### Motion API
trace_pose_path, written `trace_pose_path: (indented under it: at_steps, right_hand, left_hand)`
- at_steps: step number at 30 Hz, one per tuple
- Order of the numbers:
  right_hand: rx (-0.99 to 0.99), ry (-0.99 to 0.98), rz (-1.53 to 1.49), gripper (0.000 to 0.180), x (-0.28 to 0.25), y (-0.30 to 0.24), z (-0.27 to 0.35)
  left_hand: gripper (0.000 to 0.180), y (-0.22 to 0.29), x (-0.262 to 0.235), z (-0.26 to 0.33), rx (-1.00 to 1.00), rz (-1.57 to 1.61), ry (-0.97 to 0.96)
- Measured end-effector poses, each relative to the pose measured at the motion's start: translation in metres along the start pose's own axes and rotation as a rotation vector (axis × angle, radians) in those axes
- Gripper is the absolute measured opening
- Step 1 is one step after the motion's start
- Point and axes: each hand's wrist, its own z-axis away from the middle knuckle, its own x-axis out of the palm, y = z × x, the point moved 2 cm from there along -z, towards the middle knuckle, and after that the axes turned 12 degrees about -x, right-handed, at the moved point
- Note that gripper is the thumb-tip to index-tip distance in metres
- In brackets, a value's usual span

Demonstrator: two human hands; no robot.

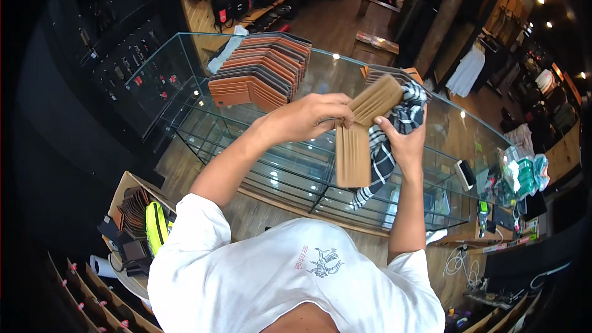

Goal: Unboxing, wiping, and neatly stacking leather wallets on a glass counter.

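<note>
An open tan wallet (pixel 354 148) with card slots hangs in front of me above a glass counter (pixel 290 166). My left hand (pixel 314 117) grips its upper fold from the left. My right hand (pixel 404 142) holds the other flap and also a black-and-white checked cloth (pixel 385 154), which drapes down below the hand. A fanned row of brown, tan and grey wallets (pixel 262 71) lies on the counter top beyond my left hand.
More tan wallets (pixel 370 74) lie behind the cloth. A box of dark wallets (pixel 132 209) and a yellow-green pouch (pixel 155 225) sit low left. A phone (pixel 465 174) and packaged goods (pixel 524 176) are at the right. Backpacks (pixel 231 0) line a far shelf.
</note>
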Motion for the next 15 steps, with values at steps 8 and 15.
trace_pose_path:
  at_steps: [8,15]
  right_hand:
    - [-0.047,-0.434,-0.051,0.029,-0.006,-0.009,-0.009]
    - [0.128,0.013,-0.198,0.032,0.066,-0.018,0.044]
  left_hand:
    - [0.028,0.011,0.001,0.032,-0.224,-0.101,0.0]
    - [0.063,-0.014,-0.031,0.124,-0.504,0.309,0.323]
